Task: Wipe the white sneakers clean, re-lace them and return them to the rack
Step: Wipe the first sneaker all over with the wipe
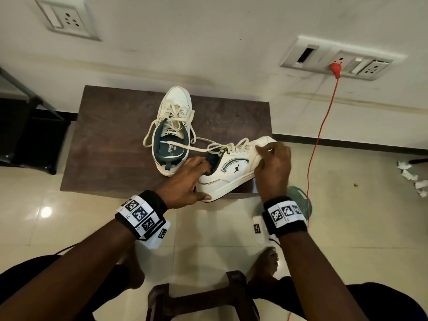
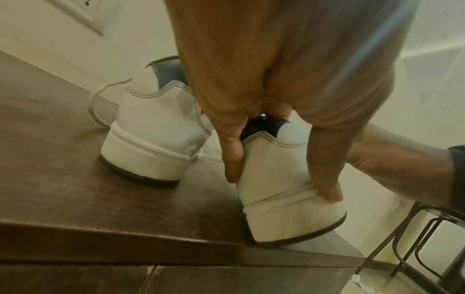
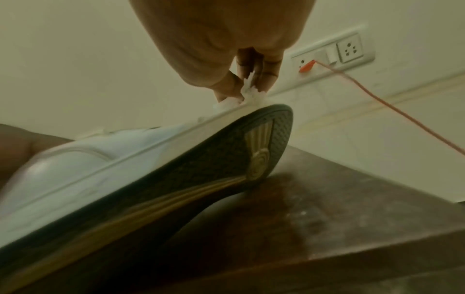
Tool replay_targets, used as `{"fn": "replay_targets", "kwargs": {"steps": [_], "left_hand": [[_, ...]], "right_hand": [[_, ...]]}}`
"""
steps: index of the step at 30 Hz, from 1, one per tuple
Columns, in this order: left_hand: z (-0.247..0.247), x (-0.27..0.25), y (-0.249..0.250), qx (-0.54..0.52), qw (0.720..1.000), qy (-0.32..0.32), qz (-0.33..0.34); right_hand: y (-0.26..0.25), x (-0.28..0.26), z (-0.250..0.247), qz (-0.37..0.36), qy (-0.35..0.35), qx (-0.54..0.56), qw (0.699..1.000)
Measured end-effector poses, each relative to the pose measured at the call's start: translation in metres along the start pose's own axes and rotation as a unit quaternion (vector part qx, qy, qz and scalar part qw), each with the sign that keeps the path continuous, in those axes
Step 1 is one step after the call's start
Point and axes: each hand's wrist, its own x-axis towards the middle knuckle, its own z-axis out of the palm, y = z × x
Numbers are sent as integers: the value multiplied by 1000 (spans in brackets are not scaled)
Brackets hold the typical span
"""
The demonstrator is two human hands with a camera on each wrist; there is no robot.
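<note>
Two white sneakers with loose cream laces are on a dark wooden table (image 1: 104, 144). The far sneaker (image 1: 172, 126) stands flat, toe toward the wall. The near sneaker (image 1: 234, 167) is tipped on its side at the table's front right corner, its dark sole (image 3: 214, 165) lifted. My left hand (image 1: 185, 181) grips its heel (image 2: 284, 179), fingers in the collar and thumb on the back. My right hand (image 1: 273, 158) pinches a small wad of white tissue (image 3: 247, 91) and presses it on the toe of that sneaker.
A red cable (image 1: 322, 126) runs from a wall socket (image 1: 335, 66) down past the table's right side. Crumpled white tissues (image 1: 412, 177) lie on the tiled floor at right. A green object (image 1: 303, 200) sits under my right wrist. A wooden stool (image 1: 203, 297) stands between my legs.
</note>
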Motion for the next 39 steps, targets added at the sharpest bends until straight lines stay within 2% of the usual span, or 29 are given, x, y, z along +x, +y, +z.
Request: {"fn": "replay_targets", "kwargs": {"steps": [3, 5, 9, 12, 14, 18, 20, 22, 25, 28, 30, 34, 39], "left_hand": [[-1, 0, 1, -2, 1000, 2, -2], [0, -1, 5, -8, 1000, 0, 1], [1, -1, 6, -4, 1000, -9, -6], [-2, 1, 3, -6, 1000, -14, -11], [-5, 2, 1, -7, 1000, -17, -12], [-6, 3, 1, -10, 1000, -19, -14], [-5, 4, 2, -9, 1000, -21, -15], [-6, 2, 1, -10, 1000, -22, -18], [-8, 3, -1, -23, 999, -31, -17], [-10, 4, -1, -19, 998, -37, -36], [-11, 5, 1, -19, 998, -40, -44], [-10, 4, 10, 0, 998, -38, -55], [-13, 12, 32, 98, 989, -68, -91]], "right_hand": [[-16, -26, 4, -84, -66, 2, 994], [-4, -24, -1, -109, -69, -3, 992], [32, 1, -7, -37, 0, -16, 999], [28, -4, -3, 6, 22, 27, 999], [16, -20, 1, -4, 25, 70, 997], [4, -59, 0, -66, -50, 122, 989], [14, -59, -6, -97, -60, 116, 987], [27, -45, -9, -86, -38, 101, 990], [43, -20, -7, -15, 24, 110, 994], [33, -21, 0, 8, 43, 116, 992], [19, -34, 2, -5, 38, 135, 990], [3, -70, 3, -53, -15, 166, 985], [9, -68, -5, -30, -25, 203, 978]]}}
